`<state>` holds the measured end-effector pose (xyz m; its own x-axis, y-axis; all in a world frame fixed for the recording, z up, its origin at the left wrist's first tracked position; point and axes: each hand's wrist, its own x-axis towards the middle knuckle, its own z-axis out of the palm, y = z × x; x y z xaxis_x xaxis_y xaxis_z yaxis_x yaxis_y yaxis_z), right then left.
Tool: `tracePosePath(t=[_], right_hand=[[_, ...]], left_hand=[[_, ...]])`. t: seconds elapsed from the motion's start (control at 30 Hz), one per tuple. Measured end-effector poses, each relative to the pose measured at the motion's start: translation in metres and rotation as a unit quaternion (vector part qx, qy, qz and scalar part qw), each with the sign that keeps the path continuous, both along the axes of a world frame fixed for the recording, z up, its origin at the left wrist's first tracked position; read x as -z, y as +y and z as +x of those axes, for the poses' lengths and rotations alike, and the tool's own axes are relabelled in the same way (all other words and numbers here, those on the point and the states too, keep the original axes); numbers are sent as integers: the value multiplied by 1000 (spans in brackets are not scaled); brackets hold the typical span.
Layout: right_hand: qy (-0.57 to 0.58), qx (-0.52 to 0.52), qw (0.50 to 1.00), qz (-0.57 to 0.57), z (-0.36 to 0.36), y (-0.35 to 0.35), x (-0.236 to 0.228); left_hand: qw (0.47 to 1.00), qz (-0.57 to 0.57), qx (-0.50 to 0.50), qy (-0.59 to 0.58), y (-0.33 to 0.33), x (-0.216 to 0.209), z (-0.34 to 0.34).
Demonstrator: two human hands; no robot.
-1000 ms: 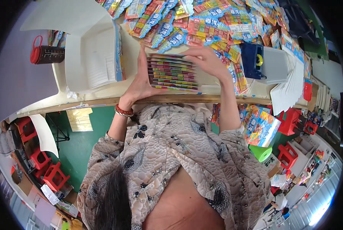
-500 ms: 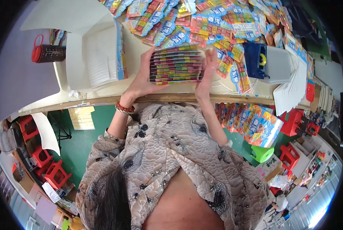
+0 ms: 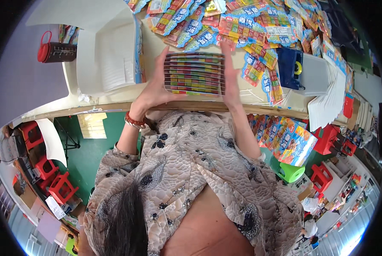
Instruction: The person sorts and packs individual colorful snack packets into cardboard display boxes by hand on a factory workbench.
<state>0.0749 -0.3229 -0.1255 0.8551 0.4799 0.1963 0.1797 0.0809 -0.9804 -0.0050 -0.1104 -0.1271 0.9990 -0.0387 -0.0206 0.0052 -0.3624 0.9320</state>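
A stack of flat candy packs point(image 3: 194, 74) stands on edge between my hands, its layers showing as colourful rows. My left hand point(image 3: 153, 88) grips the stack's left side, thumb along the near edge. Against the right side lies my right hand point(image 3: 232, 81), fingers stretched forward and slightly blurred, pressing the stack from that side. Just beyond it spreads a heap of loose candy packs point(image 3: 242, 25) with blue and red printing. To the left is an open white carton point(image 3: 109, 64) with its lid folded back and nothing in the visible part.
A blue tape dispenser point(image 3: 290, 68) stands at the right beside a grey box point(image 3: 314, 74) and fanned white cards point(image 3: 327, 102). At far left is a dark bottle point(image 3: 58, 52) with a red lid. Printed display boxes point(image 3: 289, 141) sit below the wooden table edge point(image 3: 114, 108).
My right hand has swung forward and straightened along the stack's right side. The stack has tilted a little, so its rows look more level. The whole view has shifted slightly.
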Motion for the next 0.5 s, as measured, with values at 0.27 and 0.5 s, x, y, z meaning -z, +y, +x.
tracePosePath(t=[0.27, 0.5], right_hand=[[191, -34, 975, 109, 12, -18, 25], [237, -113, 962, 79, 28, -36, 15]], left_hand=[[998, -48, 1, 48, 3, 10, -1], [997, -70, -3, 39, 2, 11, 0]])
